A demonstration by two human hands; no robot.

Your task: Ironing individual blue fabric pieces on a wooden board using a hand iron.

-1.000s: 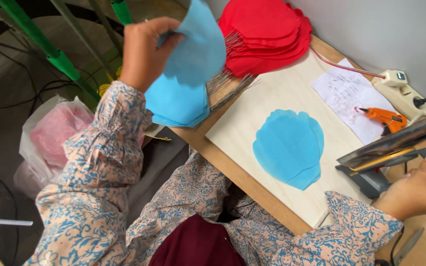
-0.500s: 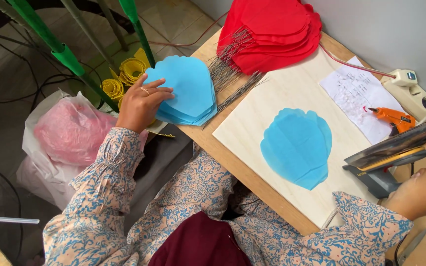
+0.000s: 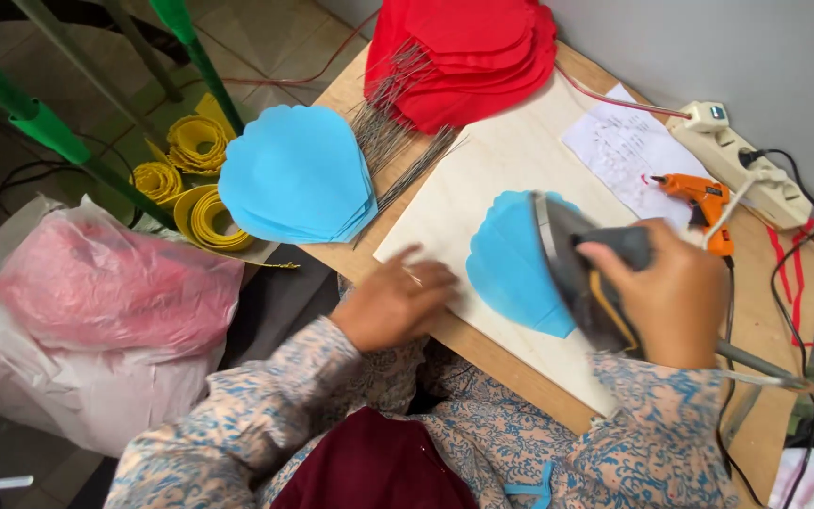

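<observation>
Right hand [image 3: 666, 292]: we log it wrapped around the handle of a dark clothes iron [image 3: 581, 273], fingers curled tight on the grip. The iron sits tilted on the right part of a blue shell-shaped petal [image 3: 511, 269].

Blue petal: lies flat on a pale wooden board [image 3: 482, 179] that rests on the counter [image 3: 765, 377].

Left hand [image 3: 398, 302]: palm down at the board's near edge, just left of the petal; fingers [image 3: 426, 278] held loosely together, pinching nothing, tips resting on the board.

Stack of blue petals [image 3: 299, 174]: at the counter's left edge, overhanging it, well apart from the iron.

Pile of red petals [image 3: 468, 52]: far end of the counter, with a bundle of thin grey wires [image 3: 398, 137] lying between it and the blue stack.

Orange glue gun [image 3: 699, 198]: beside a sheet of paper [image 3: 624, 151], near a white power strip [image 3: 737, 155].

Floor, left: yellow ribbon rolls [image 3: 195, 184], a pink-filled plastic bag [image 3: 96, 302], green rods [image 3: 44, 127].
</observation>
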